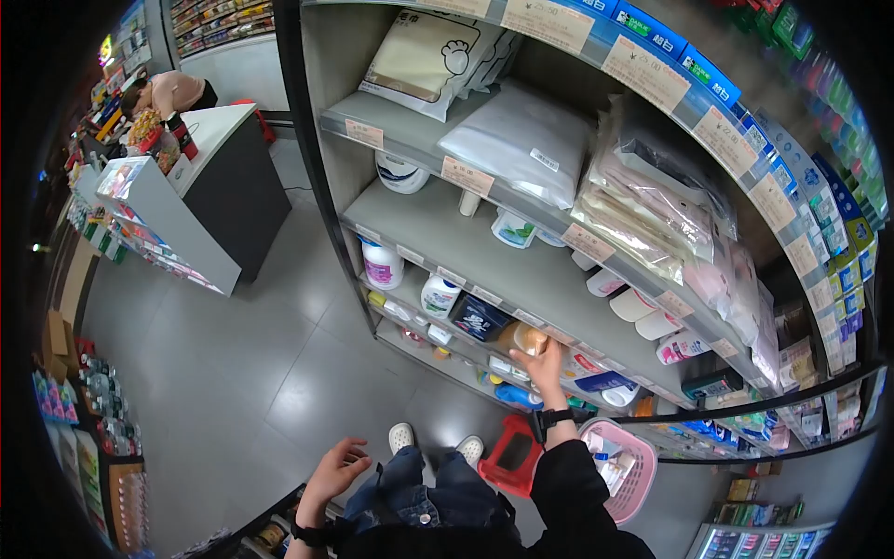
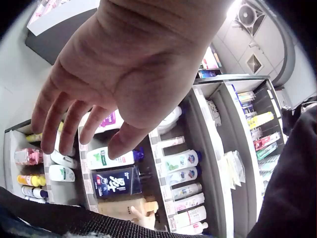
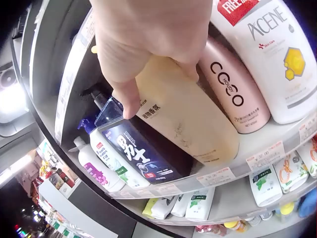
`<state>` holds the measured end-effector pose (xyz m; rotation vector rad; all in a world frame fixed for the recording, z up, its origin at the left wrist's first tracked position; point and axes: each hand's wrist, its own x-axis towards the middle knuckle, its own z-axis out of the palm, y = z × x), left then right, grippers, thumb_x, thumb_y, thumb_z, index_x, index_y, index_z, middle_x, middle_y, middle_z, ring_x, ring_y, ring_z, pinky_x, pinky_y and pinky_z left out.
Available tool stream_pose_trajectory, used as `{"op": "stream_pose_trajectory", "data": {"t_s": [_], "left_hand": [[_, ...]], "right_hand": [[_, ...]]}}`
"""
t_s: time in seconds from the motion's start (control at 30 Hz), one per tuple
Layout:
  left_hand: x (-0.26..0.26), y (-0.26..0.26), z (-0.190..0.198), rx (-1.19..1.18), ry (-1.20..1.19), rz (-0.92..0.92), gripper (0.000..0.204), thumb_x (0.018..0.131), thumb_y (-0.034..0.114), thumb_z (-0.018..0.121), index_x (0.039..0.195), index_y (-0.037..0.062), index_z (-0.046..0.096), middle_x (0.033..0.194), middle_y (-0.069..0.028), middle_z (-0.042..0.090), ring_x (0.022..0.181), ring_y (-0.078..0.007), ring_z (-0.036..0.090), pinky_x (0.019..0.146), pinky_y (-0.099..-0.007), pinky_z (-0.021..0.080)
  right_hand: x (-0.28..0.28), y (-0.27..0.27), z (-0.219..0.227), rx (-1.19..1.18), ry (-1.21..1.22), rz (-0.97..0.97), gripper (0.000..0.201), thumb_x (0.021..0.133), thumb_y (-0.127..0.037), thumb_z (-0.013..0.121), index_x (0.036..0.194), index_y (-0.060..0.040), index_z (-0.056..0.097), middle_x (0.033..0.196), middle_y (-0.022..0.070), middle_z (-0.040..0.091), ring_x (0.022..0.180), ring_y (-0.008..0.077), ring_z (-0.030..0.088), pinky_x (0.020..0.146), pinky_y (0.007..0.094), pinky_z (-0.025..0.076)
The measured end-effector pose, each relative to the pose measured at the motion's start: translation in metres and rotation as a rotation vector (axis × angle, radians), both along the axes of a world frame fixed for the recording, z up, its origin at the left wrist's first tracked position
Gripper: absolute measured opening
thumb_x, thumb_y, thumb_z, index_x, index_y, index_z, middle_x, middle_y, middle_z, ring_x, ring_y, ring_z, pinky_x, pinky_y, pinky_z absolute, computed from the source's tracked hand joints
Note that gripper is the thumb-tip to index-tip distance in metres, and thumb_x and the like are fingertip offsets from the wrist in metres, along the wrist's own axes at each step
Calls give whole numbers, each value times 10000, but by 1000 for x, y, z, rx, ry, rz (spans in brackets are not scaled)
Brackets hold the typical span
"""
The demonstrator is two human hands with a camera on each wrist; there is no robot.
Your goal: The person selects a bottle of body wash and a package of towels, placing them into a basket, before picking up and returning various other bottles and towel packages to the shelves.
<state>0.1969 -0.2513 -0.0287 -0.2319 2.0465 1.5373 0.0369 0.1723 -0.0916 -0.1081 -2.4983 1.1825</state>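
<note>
On the shelf (image 3: 277, 133), between a dark blue bottle (image 3: 143, 148) and a pink bottle (image 3: 233, 87), sits the cream-coloured bottle (image 3: 185, 114), my right hand (image 3: 153, 34) pinching its upper part. My left hand (image 1: 337, 469) hangs above the floor (image 1: 214, 363), fingers loosely spread. Below my right sleeve (image 1: 573, 484), a pink basket (image 1: 644, 473).

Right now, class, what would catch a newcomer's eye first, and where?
Probably the right hand, gripping a pale amber bottle between a dark-blue bottle and a pink COCO bottle. Next, the left hand, looming atop the left wrist view; then a pink basket, low in the head view.
</note>
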Motion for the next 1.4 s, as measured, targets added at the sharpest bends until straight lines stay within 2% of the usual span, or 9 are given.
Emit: {"op": "stream_pose_trajectory", "data": {"t_s": [0.23, 0.4, 0.63, 0.87, 1.0, 1.07, 1.17, 1.3, 1.4], "left_hand": [[-17, 7, 3, -6, -20, -15, 368, 872, 165, 658, 1199, 46, 540, 971, -115, 648, 849, -184, 622, 753, -309, 502], [-25, 20, 10, -20, -20, -47, 376, 870, 160, 658, 1208, 49, 538, 972, -113, 645, 853, -178, 619, 752, -304, 499], [-27, 48, 7, -31, -46, -68, 373, 865, 145, 657, 1204, 43, 541, 957, -116, 649, 862, -182, 622, 757, -305, 501], [-17, 78, -5, -12, -46, -140, 375, 858, 117, 646, 1204, 28, 533, 937, -102, 649, 850, -171, 623, 731, -293, 495], [-31, 121, -7, 9, -43, -164, 368, 845, 83, 655, 1190, 26, 544, 910, -83, 644, 815, -147, 614, 701, -278, 490], [-37, 139, -2, 8, -50, -178, 361, 844, 79, 652, 1184, 18, 545, 898, -77, 644, 798, -141, 615, 687, -272, 487], [-44, 169, 1, 26, -2, -196, 305, 850, 72, 633, 1138, 7, 557, 850, -60, 643, 758, -130, 616, 650, -256, 475], [-53, 214, 12, 79, 53, -169, 189, 861, 59, 584, 1044, 16, 572, 794, -42, 637, 729, -121, 616, 622, -242, 451], [-57, 244, 19, 98, 103, -197, 152, 864, 69, 547, 1000, 3, 573, 778, -50, 630, 723, -139, 615, 619, -253, 440]], "right_hand": [[-21, 10, -7, -107, -160, 45, 663, 673, -251, 854, 1191, 13, 536, 1117, 185, 623, 1058, 323, 580, 930, 393, 443], [-32, 29, -30, 179, -215, 7, 582, 752, -386, 757, 1187, -42, 580, 1145, 175, 625, 1062, 361, 568, 921, 424, 443], [-34, 34, -36, 217, -345, 33, 451, 820, -307, 711, 1177, -53, 603, 1147, 175, 638, 1080, 330, 583, 924, 412, 444], [-11, 23, -25, 101, -369, 37, 370, 836, -247, 668, 1134, -35, 614, 1081, 208, 634, 1075, 403, 557, 928, 445, 440], [56, 25, -2, -19, 133, -293, 292, 830, -159, 650, 1090, -30, 621, 1068, 206, 629, 1078, 404, 555, 923, 429, 450], [104, 48, 0, -156, -25, -41, 253, 816, -82, 605, 1064, -35, 623, 1067, 184, 625, 1078, 385, 565, 892, 434, 474], [170, 99, -23, -101, -201, -147, 266, 797, -46, 599, 1062, -36, 616, 1071, 187, 623, 1056, 378, 572, 872, 419, 484], [262, 180, -73, 58, -318, -634, 347, 730, -65, 667, 1062, -4, 587, 1061, 203, 606, 1023, 389, 570, 878, 437, 473], [323, 218, -103, 170, -718, -826, 553, 684, -147, 743, 1151, -5, 483, 1104, 222, 547, 1071, 402, 541, 883, 452, 474]]}}
